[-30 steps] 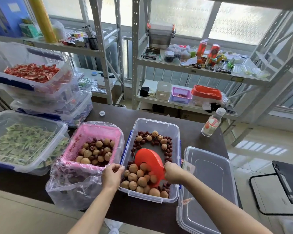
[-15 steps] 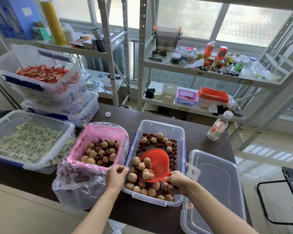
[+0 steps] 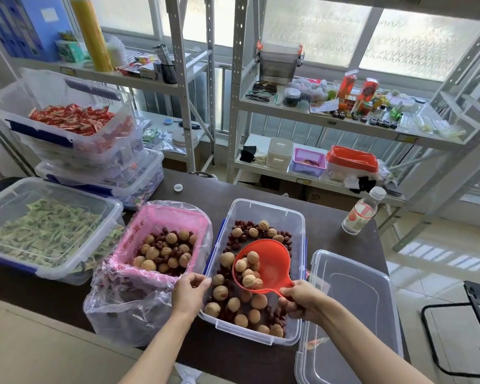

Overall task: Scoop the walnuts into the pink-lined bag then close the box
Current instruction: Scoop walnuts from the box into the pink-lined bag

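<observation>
Head view: dark brown desk [image 3: 330, 217], grey metal shelving [image 3: 344, 126] behind. Near front edge, left hand [image 3: 190, 293] pinches pink-lined clear plastic bag [image 3: 139, 300]; right hand [image 3: 302, 302] grips red plastic scoop [image 3: 272, 266] holding walnuts [image 3: 248, 273].

Walnut box [image 3: 263, 212] before me at table's [image 3: 205, 195] near edge; lined bag [image 3: 128, 309] left of it, lid [image 3: 355, 300] right, my scoop [image 3: 272, 264] over box.

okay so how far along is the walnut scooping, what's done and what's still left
Partly done. The pink-lined bag already holds a layer of walnuts and red dates. In hand: the right hand grips the red scoop, loaded with a few walnuts over the clear box, while the left hand holds the bag's edge. Left: many walnuts remain in the box, and its lid lies beside it, so the box is not yet closed.
</observation>
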`<state>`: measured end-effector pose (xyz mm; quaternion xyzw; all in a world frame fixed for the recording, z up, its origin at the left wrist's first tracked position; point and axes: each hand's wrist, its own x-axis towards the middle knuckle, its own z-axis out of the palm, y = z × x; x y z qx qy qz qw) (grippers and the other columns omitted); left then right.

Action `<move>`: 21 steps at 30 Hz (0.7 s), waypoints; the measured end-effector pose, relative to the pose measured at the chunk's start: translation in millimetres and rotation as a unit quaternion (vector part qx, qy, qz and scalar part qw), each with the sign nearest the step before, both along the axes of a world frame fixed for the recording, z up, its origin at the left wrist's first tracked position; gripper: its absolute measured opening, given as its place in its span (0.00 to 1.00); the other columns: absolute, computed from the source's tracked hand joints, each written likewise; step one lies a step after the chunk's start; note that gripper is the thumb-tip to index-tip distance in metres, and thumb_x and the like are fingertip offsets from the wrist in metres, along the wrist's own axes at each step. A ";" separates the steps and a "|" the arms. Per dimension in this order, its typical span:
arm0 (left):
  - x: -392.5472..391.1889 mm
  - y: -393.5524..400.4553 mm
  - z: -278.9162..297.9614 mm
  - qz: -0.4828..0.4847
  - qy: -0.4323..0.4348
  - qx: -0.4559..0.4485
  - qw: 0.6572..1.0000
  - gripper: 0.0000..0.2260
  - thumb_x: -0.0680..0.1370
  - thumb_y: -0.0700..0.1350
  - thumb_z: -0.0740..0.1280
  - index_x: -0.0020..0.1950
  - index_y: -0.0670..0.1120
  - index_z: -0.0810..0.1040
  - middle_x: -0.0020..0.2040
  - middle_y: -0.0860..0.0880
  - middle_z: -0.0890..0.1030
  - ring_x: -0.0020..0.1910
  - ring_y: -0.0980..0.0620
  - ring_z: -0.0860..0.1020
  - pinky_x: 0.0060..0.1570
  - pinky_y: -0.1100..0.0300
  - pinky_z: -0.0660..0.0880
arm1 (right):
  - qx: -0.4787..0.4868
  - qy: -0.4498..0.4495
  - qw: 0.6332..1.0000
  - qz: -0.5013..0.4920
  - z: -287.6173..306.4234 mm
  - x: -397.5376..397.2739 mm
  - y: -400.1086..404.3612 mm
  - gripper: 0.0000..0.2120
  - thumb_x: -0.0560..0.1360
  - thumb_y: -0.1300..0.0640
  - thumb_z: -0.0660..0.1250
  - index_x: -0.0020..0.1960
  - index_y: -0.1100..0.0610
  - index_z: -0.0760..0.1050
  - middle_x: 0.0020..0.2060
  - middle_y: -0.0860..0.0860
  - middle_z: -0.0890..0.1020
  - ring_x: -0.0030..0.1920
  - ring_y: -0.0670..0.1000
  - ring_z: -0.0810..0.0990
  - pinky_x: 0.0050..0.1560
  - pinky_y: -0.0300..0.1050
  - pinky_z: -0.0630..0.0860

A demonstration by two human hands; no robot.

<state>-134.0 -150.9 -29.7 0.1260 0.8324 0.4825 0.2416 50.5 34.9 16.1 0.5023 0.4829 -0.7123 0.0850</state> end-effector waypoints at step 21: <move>-38.3 -22.9 4.8 0.058 -0.015 0.017 0.998 0.04 0.76 0.46 0.70 0.47 0.46 0.81 0.42 0.49 0.83 0.43 0.50 0.80 0.38 0.59 0.74 | 0.012 0.136 0.991 0.020 45.4 -99.2 -6.8 0.13 0.81 0.67 0.55 0.37 0.60 0.67 0.27 0.55 0.69 0.17 0.43 0.61 0.19 0.31 0.55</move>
